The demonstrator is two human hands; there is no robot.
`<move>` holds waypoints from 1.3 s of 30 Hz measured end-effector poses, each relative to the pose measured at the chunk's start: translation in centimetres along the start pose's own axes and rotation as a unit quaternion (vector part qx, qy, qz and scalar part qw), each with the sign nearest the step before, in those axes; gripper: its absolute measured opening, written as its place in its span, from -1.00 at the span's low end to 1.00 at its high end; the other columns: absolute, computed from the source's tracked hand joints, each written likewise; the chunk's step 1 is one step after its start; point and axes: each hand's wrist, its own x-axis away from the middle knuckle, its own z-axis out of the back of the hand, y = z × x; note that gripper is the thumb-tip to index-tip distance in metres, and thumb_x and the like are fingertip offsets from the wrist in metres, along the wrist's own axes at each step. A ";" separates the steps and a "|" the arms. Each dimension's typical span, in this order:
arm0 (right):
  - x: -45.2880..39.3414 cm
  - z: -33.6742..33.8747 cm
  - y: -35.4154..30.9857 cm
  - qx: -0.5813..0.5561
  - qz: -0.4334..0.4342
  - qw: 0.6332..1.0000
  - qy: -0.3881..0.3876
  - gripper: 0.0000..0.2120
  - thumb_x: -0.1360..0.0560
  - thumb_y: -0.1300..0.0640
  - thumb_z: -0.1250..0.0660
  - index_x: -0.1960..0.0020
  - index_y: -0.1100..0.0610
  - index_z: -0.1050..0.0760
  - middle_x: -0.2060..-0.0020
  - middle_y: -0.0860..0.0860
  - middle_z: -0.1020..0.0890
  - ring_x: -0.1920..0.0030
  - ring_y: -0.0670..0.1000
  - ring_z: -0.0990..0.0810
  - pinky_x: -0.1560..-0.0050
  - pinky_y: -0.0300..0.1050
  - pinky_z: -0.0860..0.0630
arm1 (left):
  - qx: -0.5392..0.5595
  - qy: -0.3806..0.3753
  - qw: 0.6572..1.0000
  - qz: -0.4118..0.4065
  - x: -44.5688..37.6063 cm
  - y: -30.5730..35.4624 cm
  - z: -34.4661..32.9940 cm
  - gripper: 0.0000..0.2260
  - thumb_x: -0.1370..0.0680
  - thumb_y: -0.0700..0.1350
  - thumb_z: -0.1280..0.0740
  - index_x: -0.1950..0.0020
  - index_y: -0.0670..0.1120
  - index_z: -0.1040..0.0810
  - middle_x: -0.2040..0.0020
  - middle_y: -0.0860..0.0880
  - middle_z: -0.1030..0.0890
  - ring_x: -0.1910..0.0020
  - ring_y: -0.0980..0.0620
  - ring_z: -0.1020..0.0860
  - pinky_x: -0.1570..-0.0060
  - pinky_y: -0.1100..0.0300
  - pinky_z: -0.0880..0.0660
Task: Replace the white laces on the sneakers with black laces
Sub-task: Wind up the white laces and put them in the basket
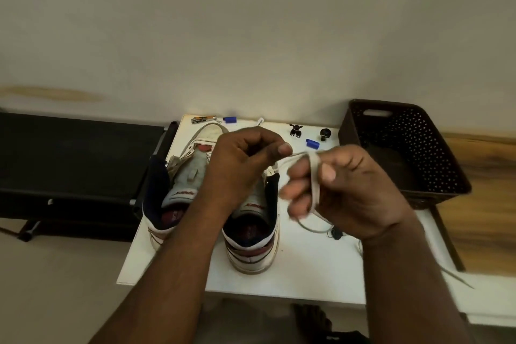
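Above the two sneakers, both hands work one white lace (312, 176). The left hand (245, 159) is curled into a loose fist, thumb and forefinger pinching the lace's end. From that pinch the lace runs across to the right hand (343, 190), where it loops around the curled fingers (298, 190) and is held there; a loose tail drops below that hand onto the white table (307, 268) and trails off past the right wrist.

Under the left hand and forearm stand the left sneaker (178, 184) and the right sneaker (254, 232), side by side, heels toward the person, toes pointing away at the wall, long axes running straight away. Each grey tongue carries a small red logo, too blurred to read.

Beyond the hands lie a nail clipper (201, 119), two blue caps (229, 119) and two small black figurines (295, 130). Right of the right hand sits a dark brown perforated basket (413, 153); left of the left hand, a black bench (72, 159).
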 end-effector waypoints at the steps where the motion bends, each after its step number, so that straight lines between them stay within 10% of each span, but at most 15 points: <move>1: -0.5 -0.2 0.3 -0.041 0.060 0.997 0.035 -0.76 -0.42 0.07 -0.41 -0.02 0.16 -0.67 0.11 0.13 -0.71 0.15 0.05 -0.71 0.14 -0.09 -0.62 | -0.014 -0.027 1.000 0.004 0.1 -0.2 -0.1 -0.91 -0.43 -0.11 -0.46 0.27 -0.05 -0.63 0.37 0.02 -0.61 0.36 0.17 -0.54 0.30 0.27 -0.48; 5: -1.7 0.3 0.6 -0.085 0.197 0.940 0.266 -0.76 -0.45 0.17 -0.29 -0.04 0.16 -0.66 0.00 0.11 -0.70 -0.10 0.11 -0.65 -0.12 -0.04 -0.57 | -0.123 -0.092 0.988 0.021 0.2 -1.0 0.1 -0.81 -0.47 0.13 -0.38 0.20 0.03 -0.65 0.34 0.08 -0.61 0.32 0.18 -0.56 0.25 0.29 -0.46; 7: -1.3 1.5 0.9 0.161 0.179 0.906 0.348 -0.76 -0.49 0.21 -0.33 -0.13 0.15 -0.62 -0.04 0.00 -0.69 -0.15 0.00 -0.63 -0.20 -0.12 -0.52 | -0.157 -0.100 0.982 0.043 0.2 -1.1 0.4 -0.86 -0.45 0.06 -0.46 0.16 0.01 -0.68 0.29 0.08 -0.64 0.27 0.16 -0.59 0.21 0.22 -0.51; 10: -0.4 3.0 1.5 0.511 0.047 0.795 0.323 -0.75 -0.53 0.20 -0.35 -0.20 0.08 -0.59 0.00 -0.10 -0.69 -0.05 -0.13 -0.64 -0.12 -0.14 -0.56 | -0.162 -0.047 0.985 0.021 0.3 -0.8 0.8 -0.92 -0.40 -0.08 -0.53 0.21 -0.05 -0.68 0.29 0.07 -0.64 0.30 0.18 -0.57 0.25 0.31 -0.48; 15: -1.0 2.5 1.8 0.632 -0.114 0.737 0.212 -0.74 -0.56 0.11 -0.32 -0.23 0.06 -0.59 0.19 -0.03 -0.67 0.23 -0.14 -0.56 0.12 -0.19 -0.49 | -0.149 0.033 0.987 -0.055 0.2 -0.2 0.9 -0.89 -0.36 -0.12 -0.54 0.26 -0.11 -0.65 0.29 0.06 -0.62 0.28 0.10 -0.56 0.28 0.38 -0.45; 17: -1.3 1.7 1.6 0.617 -0.127 0.757 0.174 -0.77 -0.54 0.10 -0.33 -0.17 0.06 -0.63 0.22 0.01 -0.68 0.22 -0.05 -0.59 0.10 -0.14 -0.52 | -0.139 0.061 0.986 -0.074 0.3 -0.2 0.7 -0.83 -0.36 -0.05 -0.52 0.25 -0.15 -0.65 0.32 0.01 -0.61 0.28 0.03 -0.55 0.29 0.32 -0.46; 20: -0.5 0.9 0.2 0.353 -0.125 0.916 0.144 -0.80 -0.46 0.18 -0.35 -0.05 0.17 -0.65 0.16 0.06 -0.72 0.11 -0.05 -0.69 0.04 -0.25 -0.58 | -0.095 0.087 0.990 -0.064 0.2 -0.2 0.7 -0.83 -0.38 -0.04 -0.52 0.24 -0.12 -0.63 0.32 -0.09 -0.61 0.30 -0.08 -0.54 0.27 0.16 -0.48; 23: 0.3 0.4 -0.5 0.141 -0.073 0.985 0.064 -0.80 -0.45 0.19 -0.38 0.00 0.28 -0.65 0.15 0.20 -0.70 0.12 0.14 -0.70 0.05 -0.07 -0.62 | -0.059 0.055 0.995 -0.055 0.0 -0.1 0.5 -0.86 -0.39 0.01 -0.48 0.25 -0.04 -0.61 0.31 -0.17 -0.59 0.28 -0.26 -0.52 0.27 0.00 -0.46; 29: -1.8 -0.2 0.6 -0.191 0.249 0.931 0.185 -0.75 -0.47 0.16 -0.24 0.02 0.12 -0.68 0.04 0.05 -0.70 -0.04 0.04 -0.67 -0.12 -0.04 -0.57 | -0.149 -0.091 0.985 -0.011 0.4 -0.4 -0.1 -0.79 -0.53 0.08 -0.33 0.19 0.02 -0.66 0.39 -0.02 -0.55 0.40 0.16 -0.44 0.36 0.26 -0.37; 35: -1.3 2.3 2.0 0.402 0.065 0.860 0.307 -0.78 -0.52 0.25 -0.35 -0.15 0.16 -0.61 -0.05 -0.01 -0.68 -0.12 -0.12 -0.63 -0.23 -0.07 -0.52 | -0.206 -0.034 0.977 -0.036 0.3 -0.7 0.4 -0.89 -0.38 -0.07 -0.54 0.19 -0.08 -0.69 0.32 0.03 -0.62 0.30 0.13 -0.56 0.28 0.30 -0.46; 39: -0.9 2.4 0.9 0.481 -0.061 0.837 0.255 -0.82 -0.51 0.11 -0.38 -0.08 0.03 -0.66 0.08 0.08 -0.71 0.02 0.14 -0.65 -0.12 0.12 -0.55 | -0.236 0.045 0.961 -0.138 0.4 -0.3 1.0 -0.79 -0.33 -0.03 -0.56 0.27 -0.14 -0.63 0.36 0.10 -0.55 0.31 0.11 -0.51 0.31 0.39 -0.40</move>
